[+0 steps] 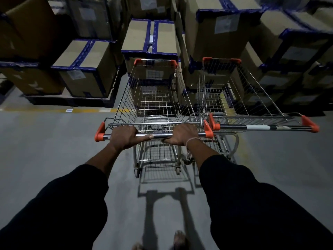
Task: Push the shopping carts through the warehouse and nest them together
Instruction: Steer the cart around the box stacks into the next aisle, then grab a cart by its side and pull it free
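Head view showed both hands, left [126, 137] and right [182, 135], wrapped around the near cart's handle [158, 135]; second cart [239, 98] stood beside it, un-nested.

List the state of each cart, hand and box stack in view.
Left cart: empty, upright, both hands on its handle.
Right cart: empty, upright, unheld, alongside, not nested.
Left hand: closed on the handle.
Right hand: closed on the handle.
Cardboard boxes: taped shut, stacked.
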The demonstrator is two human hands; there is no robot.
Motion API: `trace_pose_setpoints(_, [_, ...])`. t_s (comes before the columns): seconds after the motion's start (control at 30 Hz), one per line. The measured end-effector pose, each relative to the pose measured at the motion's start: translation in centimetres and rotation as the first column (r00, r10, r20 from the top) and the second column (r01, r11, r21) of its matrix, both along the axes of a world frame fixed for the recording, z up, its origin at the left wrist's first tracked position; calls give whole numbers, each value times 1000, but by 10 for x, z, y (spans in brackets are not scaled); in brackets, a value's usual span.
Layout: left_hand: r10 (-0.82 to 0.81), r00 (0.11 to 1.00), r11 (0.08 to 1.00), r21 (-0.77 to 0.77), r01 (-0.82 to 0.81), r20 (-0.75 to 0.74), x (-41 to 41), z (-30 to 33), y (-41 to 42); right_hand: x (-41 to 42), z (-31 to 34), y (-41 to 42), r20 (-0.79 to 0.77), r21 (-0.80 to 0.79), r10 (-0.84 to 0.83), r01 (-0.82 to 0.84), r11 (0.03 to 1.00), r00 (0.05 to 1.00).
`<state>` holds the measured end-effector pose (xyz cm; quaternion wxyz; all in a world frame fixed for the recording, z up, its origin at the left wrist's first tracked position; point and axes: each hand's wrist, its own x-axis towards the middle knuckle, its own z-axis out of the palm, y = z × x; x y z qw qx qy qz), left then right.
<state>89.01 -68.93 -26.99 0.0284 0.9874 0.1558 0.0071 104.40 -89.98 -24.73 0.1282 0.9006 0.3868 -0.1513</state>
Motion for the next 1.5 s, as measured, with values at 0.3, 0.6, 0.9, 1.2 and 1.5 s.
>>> trace_pose_setpoints(0.3, [3,1000,1000,13,-2,-19,23,-4,16,17,0,13,10,0,9,-9,1000,1000])
trace_pose_setpoints(0.6, [0,999,1000,7,0,-37,37,1,22,27,0,22,12,4,3,-3,1000,1000])
trace_pose_setpoints(0.9, [87,994,994,57,-90,66,25,-6,14,31,-1,22,3,54,32,-32,998,999])
trace_pose_setpoints(1.2, [132,964,988,51,-148,232,-76,4,19,-16,10,34,-74,385,106,-70,920,992])
trace_pose_setpoints(1.5, [441,886,898,-71,-435,141,-210,25,76,-104,43,147,-91,589,376,-254,767,922])
